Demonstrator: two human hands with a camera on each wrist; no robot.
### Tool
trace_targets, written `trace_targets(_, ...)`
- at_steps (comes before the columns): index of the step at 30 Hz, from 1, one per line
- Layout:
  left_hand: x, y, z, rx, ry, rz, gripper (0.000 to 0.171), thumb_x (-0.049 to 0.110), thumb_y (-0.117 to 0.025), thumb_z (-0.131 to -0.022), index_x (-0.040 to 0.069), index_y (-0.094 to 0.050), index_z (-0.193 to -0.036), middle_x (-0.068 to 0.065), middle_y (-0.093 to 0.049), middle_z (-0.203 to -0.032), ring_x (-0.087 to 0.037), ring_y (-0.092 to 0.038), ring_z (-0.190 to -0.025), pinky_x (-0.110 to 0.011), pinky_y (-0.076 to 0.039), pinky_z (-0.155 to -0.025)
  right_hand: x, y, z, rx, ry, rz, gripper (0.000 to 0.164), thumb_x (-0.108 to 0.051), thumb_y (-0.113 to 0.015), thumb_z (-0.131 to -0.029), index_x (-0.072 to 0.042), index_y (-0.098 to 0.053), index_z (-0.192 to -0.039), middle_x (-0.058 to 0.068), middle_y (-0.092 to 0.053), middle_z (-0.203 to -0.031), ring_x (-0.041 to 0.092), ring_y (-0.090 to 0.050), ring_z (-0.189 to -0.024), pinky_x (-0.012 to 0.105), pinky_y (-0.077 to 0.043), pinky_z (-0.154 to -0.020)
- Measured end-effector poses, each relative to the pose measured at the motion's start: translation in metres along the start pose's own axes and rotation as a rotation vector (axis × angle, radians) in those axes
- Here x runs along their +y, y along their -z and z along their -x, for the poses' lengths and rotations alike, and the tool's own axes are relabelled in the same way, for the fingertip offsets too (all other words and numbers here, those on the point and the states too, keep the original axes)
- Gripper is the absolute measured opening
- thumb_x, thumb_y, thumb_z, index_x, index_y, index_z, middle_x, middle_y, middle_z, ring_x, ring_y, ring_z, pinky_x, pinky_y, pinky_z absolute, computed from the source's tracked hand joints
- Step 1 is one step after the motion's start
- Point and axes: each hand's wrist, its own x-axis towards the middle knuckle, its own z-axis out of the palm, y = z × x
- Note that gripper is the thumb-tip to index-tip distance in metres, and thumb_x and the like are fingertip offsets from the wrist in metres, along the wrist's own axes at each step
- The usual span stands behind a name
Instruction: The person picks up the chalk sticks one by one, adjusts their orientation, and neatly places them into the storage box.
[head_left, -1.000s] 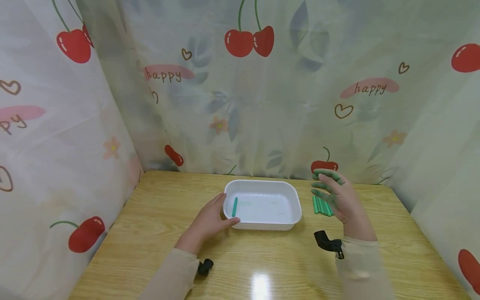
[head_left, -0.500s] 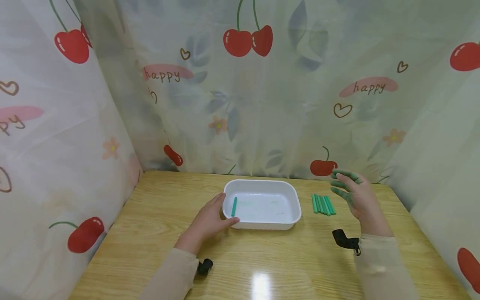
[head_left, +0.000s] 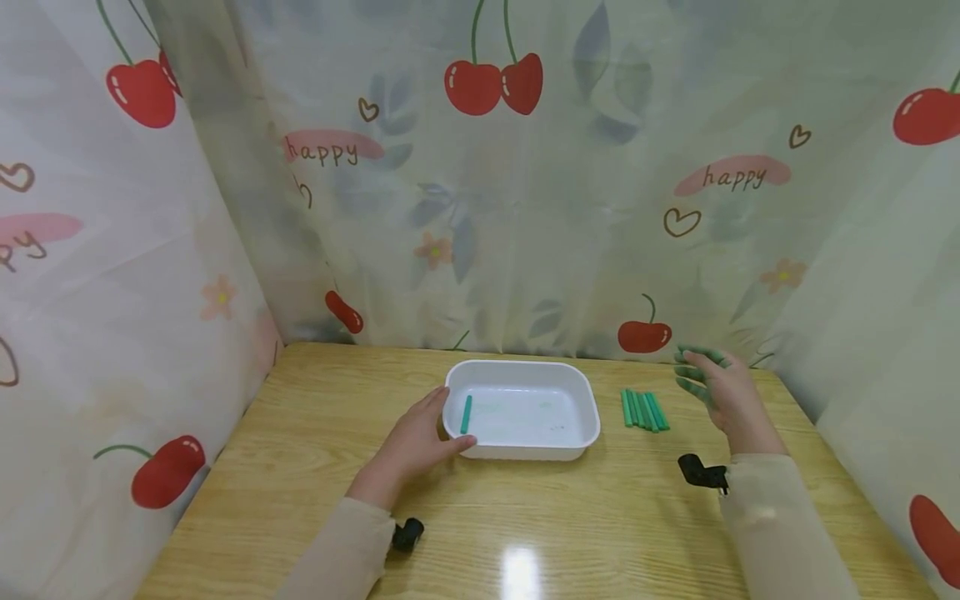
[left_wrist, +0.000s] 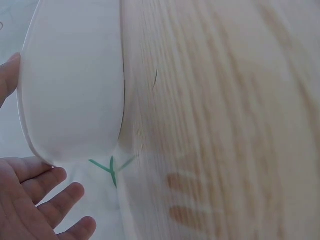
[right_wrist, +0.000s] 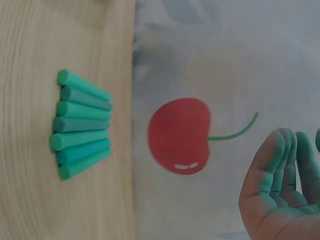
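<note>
A white plastic tub [head_left: 525, 451] stands on the table with one green chalk stick [head_left: 467, 414] lying inside near its left end. My left hand [head_left: 416, 437] rests at the tub's left end, thumb on the near rim and fingers along the left side. In the left wrist view its fingers [left_wrist: 45, 185] are relaxed, and the index touches the rim. Right of the tub lie several green chalk sticks [head_left: 643, 410] side by side. My right hand [head_left: 727, 392] hovers to the right of that row, holding nothing; its fingers [right_wrist: 270, 152] are stained green and gently bent.
The wooden table [head_left: 450, 533] ends at a patterned cloth [head_left: 570, 217] that hangs behind it and on both sides. Faint green smudges mark the tub's floor. A black camera mount [head_left: 702, 472] juts from the right wrist, another [head_left: 408, 534] from the left.
My right hand has moved right, away from above the chalk row, uncovering all of it. My left hand and the tub stay in place.
</note>
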Motion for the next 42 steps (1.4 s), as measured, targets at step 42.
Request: trace_targets(42,0.0,-0.001,0.001,0.003,0.013,0.013,0.103,0.059,-0.076,-0.082,0.012,-0.028,-0.159,-0.005,-0.027,-0.164,-0.03,-0.026,-0.149,-0.052,-0.028,-0.117,0.076,0.033,-0.062,-0.112,-0.23,0.613,0.049,-0.017,-0.046,-0.106,0.015,-0.04,-0.143,0.033,-0.049,-0.137,0.033,-0.06,-0.109,0.041,-0.055,-0.092)
